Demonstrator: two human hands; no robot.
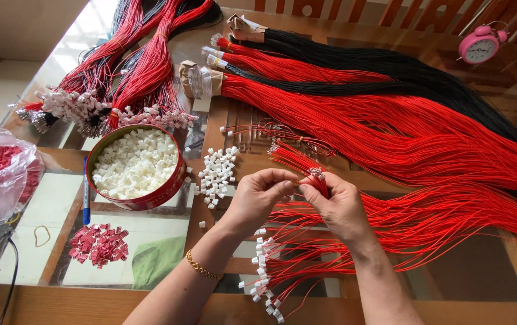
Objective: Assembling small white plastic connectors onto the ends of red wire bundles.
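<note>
- Red thin wires with small white plug housings on their ends fan out nearest to us, lying on the glass-topped table just below our wrists.
- Our right hand is closed around a bunch of bare-tipped red wires, metal ends pointing up; our left hand pinches at 1 tip with thumb and forefinger, and whether a housing sits between them we cannot tell.
- We judge the step in hand to be seating a tip into a housing; the next move calls for a fresh piece from the loose white housings just beyond our left hand.
- Left of those stands a round red tin full of white housings, with a blue pen beside it.
- Farthest lie long red and black wire bundles and a pink alarm clock.
</note>
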